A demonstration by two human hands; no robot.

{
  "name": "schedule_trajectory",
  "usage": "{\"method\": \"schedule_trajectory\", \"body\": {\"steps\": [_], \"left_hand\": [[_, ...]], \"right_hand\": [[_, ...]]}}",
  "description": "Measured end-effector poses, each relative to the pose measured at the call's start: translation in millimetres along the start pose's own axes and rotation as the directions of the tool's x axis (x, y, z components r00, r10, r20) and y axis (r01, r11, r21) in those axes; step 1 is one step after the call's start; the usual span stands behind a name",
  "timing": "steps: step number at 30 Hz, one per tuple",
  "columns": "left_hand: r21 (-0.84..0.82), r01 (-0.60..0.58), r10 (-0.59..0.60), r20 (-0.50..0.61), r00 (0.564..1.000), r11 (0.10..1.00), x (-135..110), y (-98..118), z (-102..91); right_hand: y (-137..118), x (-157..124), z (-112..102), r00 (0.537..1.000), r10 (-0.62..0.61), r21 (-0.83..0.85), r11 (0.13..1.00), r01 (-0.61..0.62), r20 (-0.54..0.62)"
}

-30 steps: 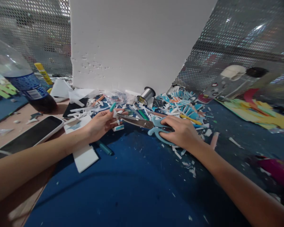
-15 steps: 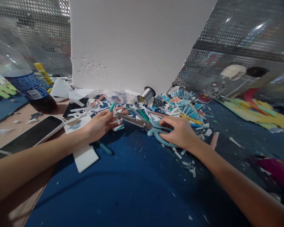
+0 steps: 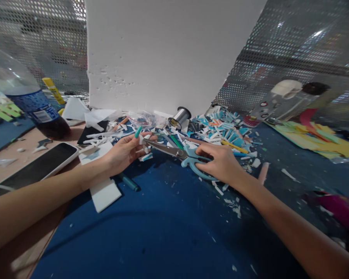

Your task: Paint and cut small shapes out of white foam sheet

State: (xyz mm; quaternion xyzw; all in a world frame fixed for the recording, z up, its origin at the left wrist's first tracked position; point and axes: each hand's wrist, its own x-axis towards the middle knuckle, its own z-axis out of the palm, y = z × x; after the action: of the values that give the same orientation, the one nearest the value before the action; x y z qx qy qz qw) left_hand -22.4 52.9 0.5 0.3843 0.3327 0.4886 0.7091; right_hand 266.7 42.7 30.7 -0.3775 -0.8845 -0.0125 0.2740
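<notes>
My left hand [image 3: 125, 150] pinches a small white piece, likely foam [image 3: 142, 139], between thumb and fingertips. A long teal nail shows on its thumb. My right hand [image 3: 221, 161] is wrapped round the light-blue handles of a pair of scissors [image 3: 182, 153]. The metal blades point left, their tips touching or right beside the white piece; I cannot tell how far they are into it. A white strip with a blue edge [image 3: 145, 157] is just under my left fingers. Beneath my left wrist lies a white sheet [image 3: 106, 195], and a teal marker [image 3: 129, 181] lies beside it.
Behind my hands are a spool of silvery wire [image 3: 179, 117] and a heap of blue and white scraps [image 3: 227, 128]. A large white board [image 3: 168, 50] stands at the back. To the left are a phone [image 3: 35, 166] and a soda bottle [image 3: 35, 97]; a tumbler [image 3: 270, 102] is at right.
</notes>
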Motion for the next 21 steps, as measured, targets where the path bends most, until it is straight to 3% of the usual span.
{"method": "schedule_trajectory", "body": {"steps": [17,21], "left_hand": [[0.131,-0.029,0.028,0.008,1.0,0.991,2.9,-2.8,-6.8],[0.234,-0.099,0.087,0.059,0.994,0.967,3.6,-5.1,-9.8]], "right_hand": [[-5.1,1.8,-2.9,0.998,0.029,0.043,0.999,-0.027,-0.059],[-9.4,5.1,-3.5,0.969,0.178,0.122,0.98,-0.159,-0.17]]}}
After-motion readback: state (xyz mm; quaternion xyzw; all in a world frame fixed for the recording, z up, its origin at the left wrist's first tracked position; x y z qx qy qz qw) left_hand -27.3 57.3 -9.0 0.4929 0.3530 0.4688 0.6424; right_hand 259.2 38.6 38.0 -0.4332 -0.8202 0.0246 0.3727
